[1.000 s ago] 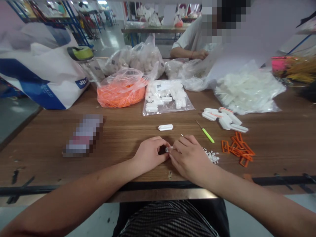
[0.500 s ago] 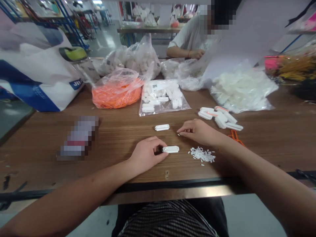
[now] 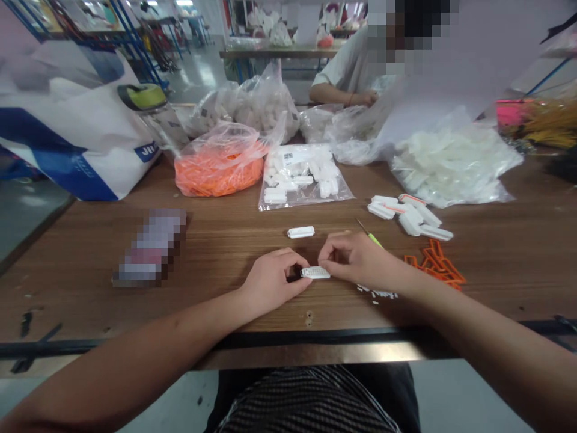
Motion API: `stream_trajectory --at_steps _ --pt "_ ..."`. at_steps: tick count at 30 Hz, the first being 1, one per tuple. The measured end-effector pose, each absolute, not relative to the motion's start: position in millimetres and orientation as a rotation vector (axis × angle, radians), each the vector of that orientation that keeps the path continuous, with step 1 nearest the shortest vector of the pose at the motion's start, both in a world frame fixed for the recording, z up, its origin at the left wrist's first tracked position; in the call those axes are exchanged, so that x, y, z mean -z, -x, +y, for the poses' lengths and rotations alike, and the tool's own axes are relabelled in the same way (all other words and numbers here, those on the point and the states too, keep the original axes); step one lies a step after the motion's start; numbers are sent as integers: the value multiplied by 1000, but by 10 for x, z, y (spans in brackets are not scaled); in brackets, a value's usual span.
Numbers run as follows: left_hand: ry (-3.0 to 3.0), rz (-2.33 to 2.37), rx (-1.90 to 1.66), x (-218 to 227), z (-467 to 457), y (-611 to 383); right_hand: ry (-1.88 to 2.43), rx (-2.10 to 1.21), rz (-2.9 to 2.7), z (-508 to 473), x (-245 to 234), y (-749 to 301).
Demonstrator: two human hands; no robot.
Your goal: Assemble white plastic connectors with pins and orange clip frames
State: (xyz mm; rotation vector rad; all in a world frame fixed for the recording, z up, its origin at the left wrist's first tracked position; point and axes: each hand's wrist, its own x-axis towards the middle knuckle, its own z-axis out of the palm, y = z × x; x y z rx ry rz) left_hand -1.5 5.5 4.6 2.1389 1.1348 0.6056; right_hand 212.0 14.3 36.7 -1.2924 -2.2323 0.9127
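My left hand [image 3: 273, 280] pinches the left end of a small white connector block [image 3: 315, 272] and holds it against the wooden table [image 3: 225, 252]. My right hand [image 3: 356, 257] is closed in a pinch at the block's right end; what its fingertips hold is too small to make out. A scatter of tiny white pins [image 3: 376, 293] lies just under my right wrist. A second white connector [image 3: 301, 232] rests a little further back.
A green-handled pick [image 3: 368, 235], orange clips [image 3: 435, 264] and several white housings [image 3: 410, 216] lie at the right. Bags of orange parts [image 3: 219, 165] and white parts [image 3: 300, 174], [image 3: 451, 165] stand behind. Another person sits across the table. A blue-white bag [image 3: 76, 129] is at the left.
My right hand went out to the table behind the pin pile, pinched there, and has come back to the connector's right end. My left hand kept hold of the connector.
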Motion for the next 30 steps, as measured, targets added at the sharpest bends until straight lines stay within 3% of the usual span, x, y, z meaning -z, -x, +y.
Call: stream_trajectory --at_steps 6,19,26,30 --pt "-2153 1120 -605 -54 58 4 1151 -699 -2249 -18 -203 -1952" --pt "-2138 1124 -617 -61 56 1 1072 -599 -2443 20 -312 -1993" --pt "-2117 1149 -586 -56 52 6 981 -50 -2662 -139 -332 -1941" --pt "-2113 1156 -592 -69 50 -8 996 -60 -2607 -185 -300 -1965"
